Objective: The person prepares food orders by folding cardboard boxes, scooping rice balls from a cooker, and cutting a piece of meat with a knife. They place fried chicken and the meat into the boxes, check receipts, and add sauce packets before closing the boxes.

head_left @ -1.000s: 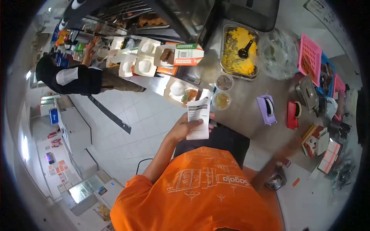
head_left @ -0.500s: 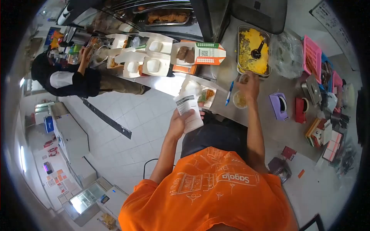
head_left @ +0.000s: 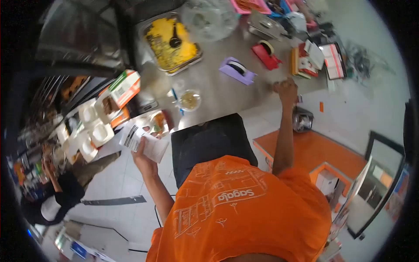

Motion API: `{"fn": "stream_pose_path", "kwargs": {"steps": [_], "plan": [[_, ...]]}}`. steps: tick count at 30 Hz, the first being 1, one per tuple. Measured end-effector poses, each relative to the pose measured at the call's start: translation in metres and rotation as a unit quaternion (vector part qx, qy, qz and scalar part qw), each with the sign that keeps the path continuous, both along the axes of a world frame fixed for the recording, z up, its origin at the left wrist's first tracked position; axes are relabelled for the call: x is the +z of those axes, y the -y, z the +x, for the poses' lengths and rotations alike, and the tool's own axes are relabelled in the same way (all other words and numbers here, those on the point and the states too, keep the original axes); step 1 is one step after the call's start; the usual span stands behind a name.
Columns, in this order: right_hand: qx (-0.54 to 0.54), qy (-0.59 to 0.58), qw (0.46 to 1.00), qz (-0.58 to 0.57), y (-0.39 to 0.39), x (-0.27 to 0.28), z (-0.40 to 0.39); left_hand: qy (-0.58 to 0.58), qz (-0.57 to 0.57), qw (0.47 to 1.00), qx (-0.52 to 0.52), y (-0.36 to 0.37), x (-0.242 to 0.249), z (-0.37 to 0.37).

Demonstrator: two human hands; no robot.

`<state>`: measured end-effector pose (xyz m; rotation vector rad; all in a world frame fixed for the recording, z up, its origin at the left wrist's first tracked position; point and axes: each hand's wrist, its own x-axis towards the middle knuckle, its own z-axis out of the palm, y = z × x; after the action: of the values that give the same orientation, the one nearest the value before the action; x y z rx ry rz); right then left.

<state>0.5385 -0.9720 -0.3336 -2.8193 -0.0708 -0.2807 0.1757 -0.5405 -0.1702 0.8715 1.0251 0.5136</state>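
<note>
My left hand (head_left: 144, 158) is closed around a white printed receipt (head_left: 152, 148). Just beyond the paper is an open food box (head_left: 159, 124) with an orange and green filling; whether my fingers also touch it is hidden. My right hand (head_left: 287, 92) is closed above the counter's right end, near a stack of small boxes and books (head_left: 301, 63). Blur hides what its fingers hold, if anything. Between my hands, a clear cup (head_left: 190, 100) with pale contents stands on the counter beside a blue pen (head_left: 176, 101).
A metal tray (head_left: 198, 56) of yellow food holds a black scoop (head_left: 175, 40). Purple (head_left: 238, 70) and red (head_left: 266, 56) tape dispensers stand on the steel counter (head_left: 218, 98). Several open food boxes (head_left: 101, 133) line the left. A co-worker (head_left: 56, 196) stands at far left.
My view has turned to the right. My right hand has moved away from the clear cup and food tray to the counter's right end. My left hand still holds the receipt.
</note>
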Motion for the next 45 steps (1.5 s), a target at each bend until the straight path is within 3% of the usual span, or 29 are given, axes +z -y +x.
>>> {"fn": "stream_pose_path", "kwargs": {"steps": [2,5,7,8,10,11,14,15,17,18,21,23,26,28,29,30,31,33,35,39,42,43,45], "plan": [[-0.018,0.003,0.996,-0.082,-0.008,0.004,0.028,-0.008,0.010,1.000,-0.017,0.004,0.002,0.011],[0.017,-0.017,0.995,-0.092,0.009,-0.013,0.074,-0.014,0.024,0.999,-0.029,0.007,0.003,0.020],[0.024,0.102,0.994,0.008,0.002,-0.001,0.089,-0.020,0.022,0.999,-0.016,0.012,0.005,0.023],[0.028,0.095,0.995,0.012,0.017,-0.015,0.104,-0.027,0.024,0.999,-0.012,0.013,0.006,0.022],[0.178,0.217,0.949,-0.146,0.051,-0.057,0.140,-0.025,0.017,0.999,-0.019,0.011,0.005,0.017],[0.156,0.063,0.982,-0.083,0.027,-0.005,0.112,-0.029,0.026,0.999,-0.026,0.013,0.007,0.014],[0.079,0.123,0.971,0.187,-0.079,0.079,0.017,-0.039,0.035,0.999,0.007,0.012,0.011,0.010],[0.064,0.051,0.969,0.233,-0.119,0.067,-0.030,-0.022,0.026,0.999,0.029,0.011,0.006,0.007],[0.364,-0.156,0.891,0.223,-0.202,0.069,-0.107,-0.013,0.024,0.998,0.051,0.009,0.007,0.004],[0.456,-0.162,0.864,0.140,-0.248,0.097,-0.130,-0.019,0.024,0.999,0.030,0.010,0.008,0.011],[0.535,-0.161,0.827,0.058,-0.282,0.040,-0.160,-0.032,0.014,0.999,-0.020,0.014,0.015,0.015],[0.430,-0.308,0.842,0.113,-0.277,0.032,-0.152,-0.045,0.002,0.998,-0.043,0.016,0.019,0.022],[0.393,-0.201,0.868,0.229,-0.196,0.038,-0.142,-0.044,0.004,0.998,-0.033,0.025,0.013,0.024],[0.346,-0.078,0.905,0.235,-0.127,0.014,-0.134,-0.045,0.008,0.999,-0.006,0.032,0.007,0.023],[0.333,-0.057,0.917,0.214,-0.093,0.008,-0.119,-0.051,-0.001,0.999,-0.010,0.034,0.004,0.022],[0.344,0.045,0.930,0.122,-0.051,-0.014,-0.101,-0.055,-0.008,0.998,-0.013,0.035,0.001,0.022],[0.325,0.063,0.944,-0.003,-0.034,0.009,-0.083,-0.060,-0.013,0.998,-0.014,0.035,0.000,0.022],[0.171,-0.020,0.983,-0.057,0.022,-0.011,-0.042,-0.056,-0.010,0.998,0.005,0.039,0.001,0.030],[0.062,-0.081,0.991,-0.084,0.035,0.003,-0.005,-0.055,-0.043,0.997,-0.028,0.040,-0.004,0.035],[0.077,-0.078,0.994,-0.015,0.074,-0.013,0.056,-0.049,-0.032,0.998,0.005,0.047,0.003,0.040],[0.177,0.013,0.972,0.156,0.072,-0.004,0.058,-0.039,-0.010,0.997,0.073,0.040,-0.003,0.016],[0.185,0.009,0.970,0.156,0.064,0.012,0.044,-0.031,0.007,0.993,0.117,0.038,-0.004,0.004],[0.035,0.146,0.987,-0.050,0.039,0.032,0.019,-0.017,0.024,0.990,0.139,0.031,-0.005,-0.021]]}}
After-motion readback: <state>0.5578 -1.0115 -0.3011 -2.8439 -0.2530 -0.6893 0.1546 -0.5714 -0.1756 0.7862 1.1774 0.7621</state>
